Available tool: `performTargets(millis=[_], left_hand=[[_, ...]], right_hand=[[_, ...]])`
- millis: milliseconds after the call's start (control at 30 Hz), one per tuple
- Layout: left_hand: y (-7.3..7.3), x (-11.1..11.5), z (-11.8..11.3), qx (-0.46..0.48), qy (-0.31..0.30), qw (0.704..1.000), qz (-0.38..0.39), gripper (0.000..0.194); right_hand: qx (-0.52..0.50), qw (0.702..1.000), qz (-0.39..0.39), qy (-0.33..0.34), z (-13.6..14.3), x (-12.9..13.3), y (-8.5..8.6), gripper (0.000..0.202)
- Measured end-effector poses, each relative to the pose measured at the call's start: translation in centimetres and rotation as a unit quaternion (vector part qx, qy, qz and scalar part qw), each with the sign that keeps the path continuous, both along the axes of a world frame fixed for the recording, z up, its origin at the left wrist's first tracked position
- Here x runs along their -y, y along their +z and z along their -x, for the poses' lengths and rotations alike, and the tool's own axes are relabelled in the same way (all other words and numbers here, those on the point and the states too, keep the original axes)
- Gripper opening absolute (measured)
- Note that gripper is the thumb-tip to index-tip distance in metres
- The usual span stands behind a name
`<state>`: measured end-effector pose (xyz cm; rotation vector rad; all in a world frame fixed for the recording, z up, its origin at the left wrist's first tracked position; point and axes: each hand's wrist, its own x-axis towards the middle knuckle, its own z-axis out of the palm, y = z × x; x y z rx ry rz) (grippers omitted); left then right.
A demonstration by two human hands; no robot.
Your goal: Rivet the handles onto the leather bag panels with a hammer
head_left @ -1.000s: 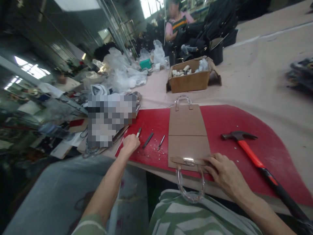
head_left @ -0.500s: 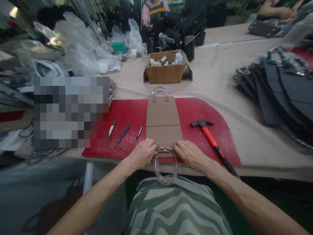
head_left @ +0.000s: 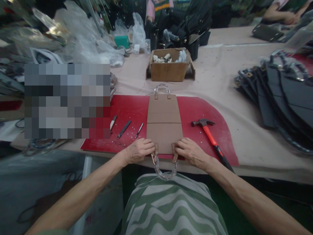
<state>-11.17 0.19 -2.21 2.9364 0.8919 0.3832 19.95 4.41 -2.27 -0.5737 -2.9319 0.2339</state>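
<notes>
Now that no silver clasp shows, left grip [head_left: 139, 150] and right grip [head_left: 191, 152] pinch the flat tan panel [head_left: 164, 125], bared between them.

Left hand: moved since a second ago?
Yes: left hand moved rightward across the flat red mat, from the slim pale-handled tool to the tan rectangular bag.
</notes>
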Motion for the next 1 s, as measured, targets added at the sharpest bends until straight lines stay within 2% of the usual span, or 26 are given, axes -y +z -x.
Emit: performTargets(millis=[100, 233, 433, 533, 633, 733, 833, 933, 1000], left_hand=[[-0.2, -0.5, 0.4, 0.004, -0.042, 0.999, -0.006, 0.032], [-0.3, -0.4, 0.4, 0.014, -0.044, 0.999, -0.024, 0.034], [-0.6, 1.9, -0.1, -0.035, 0.021, 0.994, -0.101, 0.033], [-0.6, 2.5, -0.5, -0.039, 0.041, 0.994, -0.089, 0.037], [-0.8, 2.5, -1.5, -0.042, 0.087, 0.994, -0.056, 0.037], [-1.4, 2.5, -2.9, 0.008, 0.157, 0.987, -0.030, 0.034], [-1.9, 2.9, -3.8, 0.099, 0.208, 0.973, 0.001, 0.036], [-1.8, 3.0, -3.2, 0.184, 0.231, 0.955, 0.033, 0.039], [-1.3, 2.5, -2.0, 0.217, 0.286, 0.933, 0.021, 0.033]], right_hand=[[-0.024, 1.000, -0.005, 0.019, -0.2, -0.2, -0.4, 0.014], [-0.041, 0.999, -0.007, 0.016, -0.4, -0.1, -0.9, 0.015], [-0.091, 0.994, 0.023, -0.061, 0.1, 1.3, -0.3, 0.026], [-0.123, 0.985, 0.048, -0.114, 0.4, 2.1, -0.1, 0.028], [-0.141, 0.975, 0.019, -0.171, 0.3, 2.3, -0.8, 0.032], [-0.156, 0.959, -0.032, -0.236, 0.0, 2.0, -1.8, 0.033], [-0.148, 0.951, -0.047, -0.268, -0.2, 1.5, -2.2, 0.033], [-0.148, 0.952, -0.046, -0.264, -0.3, 1.2, -2.2, 0.033], [-0.150, 0.952, -0.053, -0.260, -0.4, 0.9, -2.3, 0.033]])
